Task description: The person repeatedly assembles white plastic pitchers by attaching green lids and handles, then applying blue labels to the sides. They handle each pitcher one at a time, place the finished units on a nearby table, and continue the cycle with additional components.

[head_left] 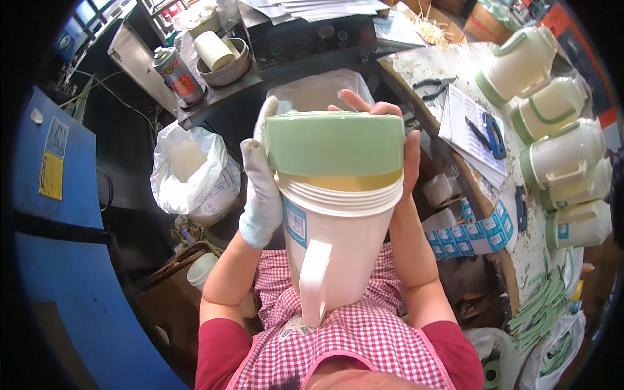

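A white plastic jug [344, 244] stands in front of my body against the checked apron, its handle [314, 279] toward me and a blue label [296, 221] on its left side. Its wide ridged end is uppermost, and a round pale green cap [335, 144] sits over that end. A yellowish band shows between cap and ridges, wider on the right. My left hand [259, 179], in a white glove, grips the cap's left side. Bare, my right hand [411, 156] wraps round its right side, with some fingers hidden behind it.
Several white-and-green jugs [565, 156] lie along the right bench [442, 62], beside pliers [437, 86], a knife [494, 136], papers [455, 120] and a blue label strip [474, 234]. Green strips [543, 302] lie nearer. At left are a bagged bin [195, 172], a spray can [177, 77] and blue cabinet [62, 156].
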Tool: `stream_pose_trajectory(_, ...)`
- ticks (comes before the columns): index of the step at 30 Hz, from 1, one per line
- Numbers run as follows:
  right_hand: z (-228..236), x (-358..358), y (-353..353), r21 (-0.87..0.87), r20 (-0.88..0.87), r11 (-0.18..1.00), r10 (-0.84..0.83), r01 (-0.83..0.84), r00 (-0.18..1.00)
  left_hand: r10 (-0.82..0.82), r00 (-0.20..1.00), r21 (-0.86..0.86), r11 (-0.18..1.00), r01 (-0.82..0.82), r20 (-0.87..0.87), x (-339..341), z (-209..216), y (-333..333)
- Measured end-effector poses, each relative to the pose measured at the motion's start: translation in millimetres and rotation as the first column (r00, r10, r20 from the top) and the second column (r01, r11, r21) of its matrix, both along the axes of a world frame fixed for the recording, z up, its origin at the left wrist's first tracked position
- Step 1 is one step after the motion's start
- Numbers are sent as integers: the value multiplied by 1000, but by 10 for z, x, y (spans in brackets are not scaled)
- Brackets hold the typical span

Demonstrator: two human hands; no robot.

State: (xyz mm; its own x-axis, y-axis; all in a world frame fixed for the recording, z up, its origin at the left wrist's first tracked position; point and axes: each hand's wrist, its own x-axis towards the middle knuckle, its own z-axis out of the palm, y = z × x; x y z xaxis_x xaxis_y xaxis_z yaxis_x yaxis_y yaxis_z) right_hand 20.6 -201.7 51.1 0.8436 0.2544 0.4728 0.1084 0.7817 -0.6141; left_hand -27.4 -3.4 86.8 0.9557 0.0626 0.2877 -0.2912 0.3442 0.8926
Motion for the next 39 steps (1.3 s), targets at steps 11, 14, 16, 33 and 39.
stream_pose_trajectory(11, 185, -239, -437, -480, 506, 760, -168, 438, 846, -142, 870, 308, 951, -12, 472, 174, -456, 185)
stream_pose_trajectory(14, 118, -235, -398, -335, 668, 708, -287, 622, 687, -254, 864, 451, 892, 35, 436, 184, -358, 305)
stream_pose_trajectory(16, 76, -265, -333, -291, 630, 726, -344, 623, 696, -330, 890, 501, 854, 140, 314, 139, -223, 325)
stream_pose_trajectory(33, -80, -475, -488, -531, 624, 447, -369, 720, 689, -347, 931, 567, 748, 346, -111, 24, 48, 118)
stream_pose_trajectory(39, -19, -476, -527, -530, 219, 768, -285, 359, 933, -243, 967, 601, 763, 240, -78, -46, 89, 18)
